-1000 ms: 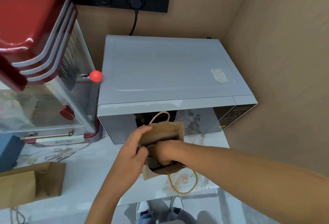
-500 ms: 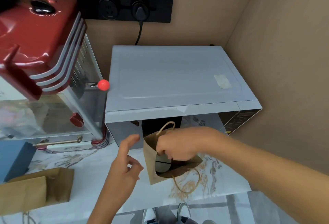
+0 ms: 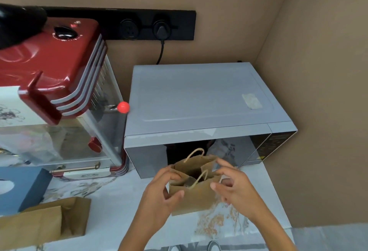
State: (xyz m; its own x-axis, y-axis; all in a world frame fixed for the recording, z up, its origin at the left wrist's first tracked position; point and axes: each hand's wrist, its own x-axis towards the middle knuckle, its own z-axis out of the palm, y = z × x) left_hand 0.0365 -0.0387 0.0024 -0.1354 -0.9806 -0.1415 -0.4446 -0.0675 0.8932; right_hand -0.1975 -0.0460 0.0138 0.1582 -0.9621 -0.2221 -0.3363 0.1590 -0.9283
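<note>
A white marbled countertop (image 3: 119, 201) is filling a beige-walled corner, with a grey microwave (image 3: 199, 99) standing at 12 o'clock of the work. A small brown paper bag (image 3: 194, 197) is standing upright on the counter at 6 o'clock in the view, just in front of the microwave door.

Half a second ago the right hand was reaching into the bag's mouth and the left hand was hovering free of it. Now the right hand (image 3: 237, 183) is out of the bag and pinching its right side at 3 o'clock. The left hand (image 3: 159, 193) is pinching the left side at 9 o'clock, thumb on the front face.

The bag's mouth is gaping open; a grey object (image 3: 190, 182) is lying inside, too hidden to identify. One cord handle is standing up at the back and the other is leaning over the mouth.

A second paper bag (image 3: 45, 221) is lying flat at 8 o'clock, and a red popcorn machine (image 3: 53, 67) is standing at 10 o'clock.
</note>
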